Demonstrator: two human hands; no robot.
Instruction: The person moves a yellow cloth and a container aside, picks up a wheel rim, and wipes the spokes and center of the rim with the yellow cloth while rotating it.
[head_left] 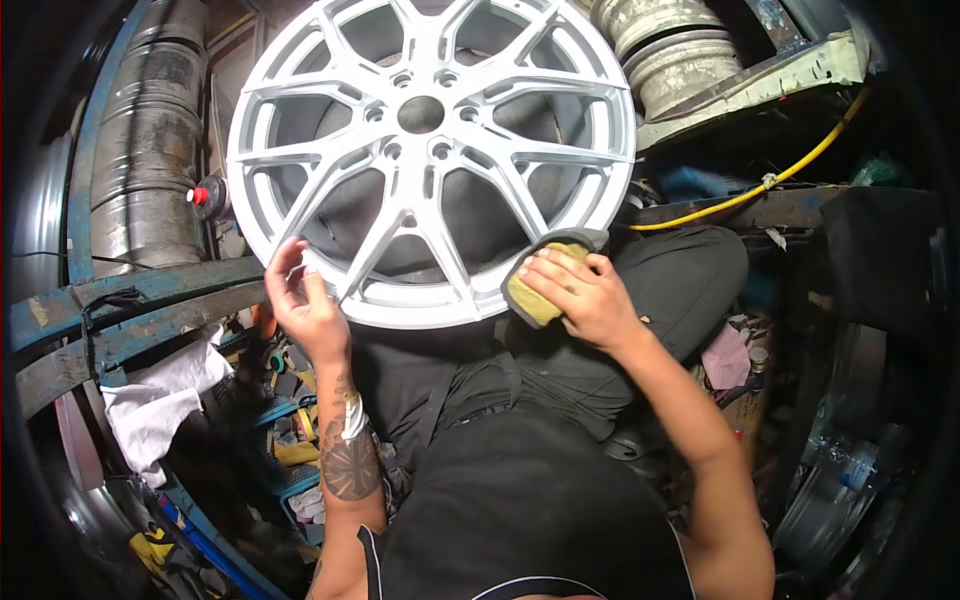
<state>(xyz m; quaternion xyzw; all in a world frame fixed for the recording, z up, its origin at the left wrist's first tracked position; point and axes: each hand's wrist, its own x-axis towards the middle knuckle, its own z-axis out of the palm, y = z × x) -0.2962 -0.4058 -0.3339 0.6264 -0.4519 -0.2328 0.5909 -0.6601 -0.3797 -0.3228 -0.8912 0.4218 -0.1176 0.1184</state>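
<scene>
A silver-white alloy wheel (410, 180) with Y-shaped spokes lies face up in front of me, its near edge above my lap. At the lower left of its rim is my left hand (305, 302), fingers curved at the outer edge and the thumb by the face, pinching the rim. My right hand (590, 290) is closed on a folded yellow cloth (535, 290) with a dark grey border. That cloth touches the lower right of the rim. My right fingertips lie on top of it, while its underside is hidden.
Worn metal rims are stacked at left (150, 150) and upper right (685, 70). A blue metal frame (150, 310) runs along the left, with a white rag (165, 400) over it. A yellow hose (800, 165) crosses the right. Cluttered bins (290, 450) stand below left.
</scene>
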